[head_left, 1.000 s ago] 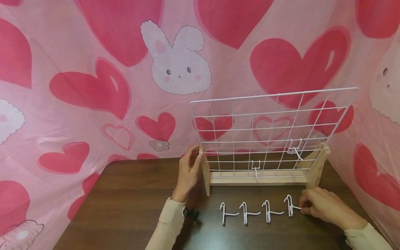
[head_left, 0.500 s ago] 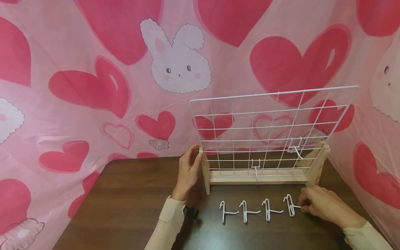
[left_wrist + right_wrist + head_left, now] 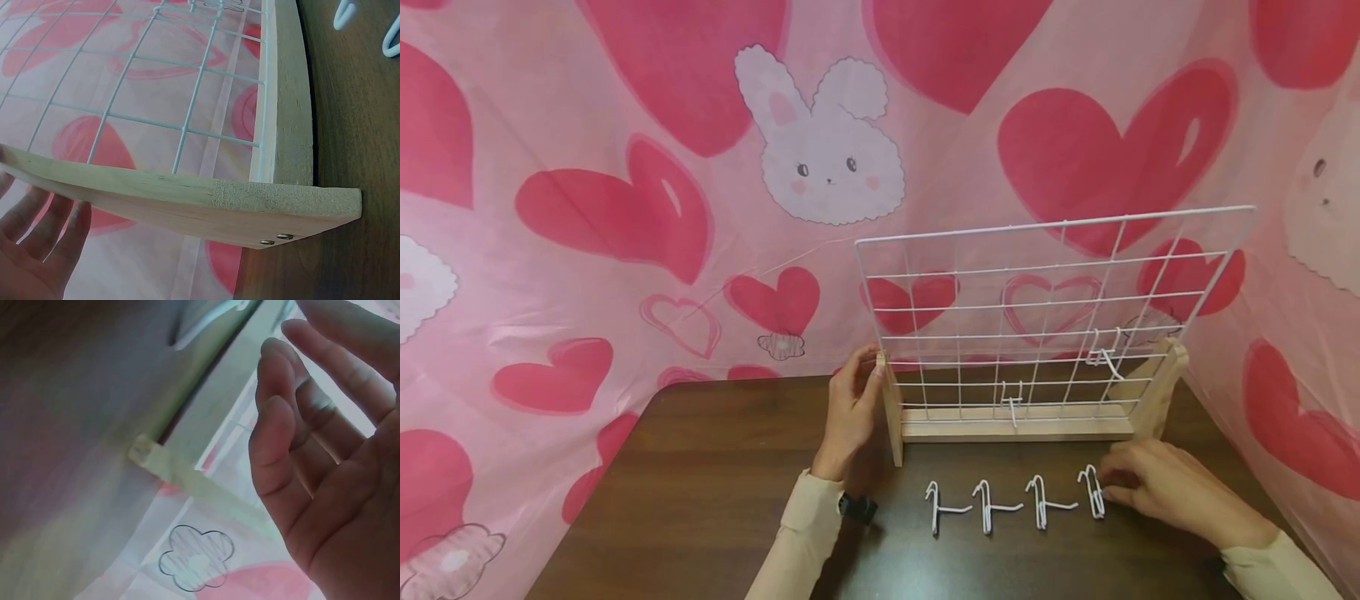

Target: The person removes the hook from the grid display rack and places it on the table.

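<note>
A white wire grid rack (image 3: 1052, 300) with wooden side panels stands on the table. My left hand (image 3: 850, 412) holds its left wooden panel (image 3: 891, 408), thumb in front and fingers behind. In the left wrist view, fingertips (image 3: 78, 215) lie along that panel's edge. My right hand (image 3: 1172, 487) pinches the rightmost loose white hook (image 3: 1092, 493), covering its prong; the right wrist view leaves the pinch unclear. Three more hooks lie in a row: the left one (image 3: 935, 508), the middle one (image 3: 987, 507) and another (image 3: 1040, 502). Two hooks hang on the grid, one low centre (image 3: 1012, 402), one right (image 3: 1103, 357).
The dark wooden table (image 3: 715, 475) extends to the left of the rack. A pink cloth (image 3: 625, 100) printed with hearts and rabbits hangs behind and at both sides. The rack's right wooden panel (image 3: 1159, 387) stands just beyond my right hand.
My right hand has slid slightly left along the rightmost hook's prong, and that hook has turned a little. My left hand has stayed on the rack's panel.
</note>
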Motion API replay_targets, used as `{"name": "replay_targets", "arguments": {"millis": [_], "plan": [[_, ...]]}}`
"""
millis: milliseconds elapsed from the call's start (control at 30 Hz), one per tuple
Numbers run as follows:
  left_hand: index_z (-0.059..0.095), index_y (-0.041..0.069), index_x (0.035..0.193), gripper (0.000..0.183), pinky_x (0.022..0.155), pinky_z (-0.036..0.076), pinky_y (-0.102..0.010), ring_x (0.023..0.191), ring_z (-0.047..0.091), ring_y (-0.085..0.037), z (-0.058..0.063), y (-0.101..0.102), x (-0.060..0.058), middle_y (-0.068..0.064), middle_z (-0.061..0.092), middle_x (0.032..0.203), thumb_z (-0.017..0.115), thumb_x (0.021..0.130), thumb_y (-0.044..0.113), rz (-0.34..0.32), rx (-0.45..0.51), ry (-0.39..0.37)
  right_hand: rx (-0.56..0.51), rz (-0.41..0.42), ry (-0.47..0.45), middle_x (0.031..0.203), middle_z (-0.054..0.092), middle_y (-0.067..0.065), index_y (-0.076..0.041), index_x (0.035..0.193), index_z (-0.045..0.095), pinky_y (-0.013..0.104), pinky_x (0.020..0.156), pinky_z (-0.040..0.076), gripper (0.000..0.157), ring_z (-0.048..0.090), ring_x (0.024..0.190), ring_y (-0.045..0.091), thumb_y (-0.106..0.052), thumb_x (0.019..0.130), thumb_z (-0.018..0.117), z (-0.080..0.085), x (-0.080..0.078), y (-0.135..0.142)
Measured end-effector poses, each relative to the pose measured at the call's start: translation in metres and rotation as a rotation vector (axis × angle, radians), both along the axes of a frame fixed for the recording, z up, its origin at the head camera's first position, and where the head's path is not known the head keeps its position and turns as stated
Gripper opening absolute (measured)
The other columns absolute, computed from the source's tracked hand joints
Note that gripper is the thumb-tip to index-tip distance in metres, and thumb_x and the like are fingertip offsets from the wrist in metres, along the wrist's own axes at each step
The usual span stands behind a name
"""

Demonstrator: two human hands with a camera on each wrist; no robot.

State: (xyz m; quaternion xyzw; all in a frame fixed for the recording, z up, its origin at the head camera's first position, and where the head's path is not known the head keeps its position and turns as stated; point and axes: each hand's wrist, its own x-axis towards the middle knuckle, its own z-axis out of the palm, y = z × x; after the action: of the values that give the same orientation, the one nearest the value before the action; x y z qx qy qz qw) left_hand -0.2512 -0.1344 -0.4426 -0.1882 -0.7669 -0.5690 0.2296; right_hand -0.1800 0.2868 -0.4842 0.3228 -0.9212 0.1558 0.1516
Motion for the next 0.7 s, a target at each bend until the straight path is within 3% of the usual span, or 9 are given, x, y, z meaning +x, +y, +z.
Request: {"name": "replay_targets", "arguments": {"millis": [200,333,400,467,533,633,700], "plan": [[0.061,-0.006,0.131,0.030,0.097,0.058,-0.025,0.110,0.074,-0.038,0.001,0.000,0.000,-0.029,0.071,0.121,0.060,0.104,0.008,0.000,0.002,0.013,-0.048,0.038,0.069,0.075,0.060,-0.027,-0.030,0.081,0.074,0.023,0.053,0.041,0.030,0.047,0.067,-0.012,-0.019,0.064,0.096,0.007,0.001,-0.009],[0.060,-0.007,0.131,0.032,0.099,0.057,-0.025,0.111,0.073,-0.040,0.000,0.000,0.000,-0.031,0.070,0.122,0.060,0.104,0.009,-0.009,0.006,0.011,-0.063,0.047,0.162,0.078,0.066,-0.023,-0.028,0.084,0.077,0.022,0.055,0.044,0.032,0.052,0.068,-0.012,-0.018,0.061,0.096,0.012,0.003,-0.013],[0.060,-0.007,0.131,0.032,0.100,0.057,-0.025,0.112,0.072,-0.042,-0.001,-0.001,-0.001,-0.029,0.070,0.122,0.059,0.104,0.009,-0.012,0.009,0.008,-0.077,0.056,0.221,0.079,0.068,-0.021,-0.027,0.085,0.078,0.020,0.057,0.045,0.024,0.055,0.067,-0.011,-0.025,0.069,0.095,0.016,0.003,-0.016],[0.060,-0.006,0.132,0.032,0.101,0.056,-0.025,0.113,0.072,-0.041,-0.001,-0.001,-0.001,-0.027,0.071,0.123,0.059,0.104,0.010,-0.013,0.010,0.008,-0.101,0.067,0.268,0.080,0.069,-0.021,-0.027,0.086,0.079,0.018,0.059,0.046,0.015,0.056,0.067,-0.011,-0.040,0.084,0.086,0.019,0.003,-0.018],[0.060,-0.007,0.132,0.032,0.101,0.056,-0.025,0.113,0.072,-0.040,0.000,-0.001,-0.002,-0.026,0.071,0.123,0.060,0.104,0.010,-0.018,0.013,0.009,-0.133,0.081,0.305,0.081,0.070,-0.020,-0.026,0.087,0.079,0.018,0.059,0.047,0.032,0.058,0.068,-0.010,-0.055,0.097,0.068,0.023,0.003,-0.020],[0.061,-0.006,0.132,0.032,0.101,0.056,-0.025,0.113,0.073,-0.035,0.000,-0.001,-0.001,-0.029,0.070,0.124,0.060,0.104,0.010,-0.016,0.012,0.009,-0.186,0.086,0.360,0.081,0.072,-0.019,-0.025,0.087,0.079,0.017,0.061,0.048,0.053,0.061,0.067,-0.007,-0.062,0.104,0.045,0.027,0.004,-0.024],[0.061,-0.004,0.132,0.031,0.100,0.057,-0.027,0.112,0.073,-0.035,-0.001,-0.001,-0.001,-0.031,0.070,0.124,0.061,0.104,0.010,-0.017,0.014,0.015,-0.224,0.077,0.396,0.081,0.075,-0.016,-0.023,0.088,0.080,0.017,0.061,0.050,0.055,0.065,0.068,-0.005,-0.061,0.104,0.045,0.029,0.005,-0.026]]}}
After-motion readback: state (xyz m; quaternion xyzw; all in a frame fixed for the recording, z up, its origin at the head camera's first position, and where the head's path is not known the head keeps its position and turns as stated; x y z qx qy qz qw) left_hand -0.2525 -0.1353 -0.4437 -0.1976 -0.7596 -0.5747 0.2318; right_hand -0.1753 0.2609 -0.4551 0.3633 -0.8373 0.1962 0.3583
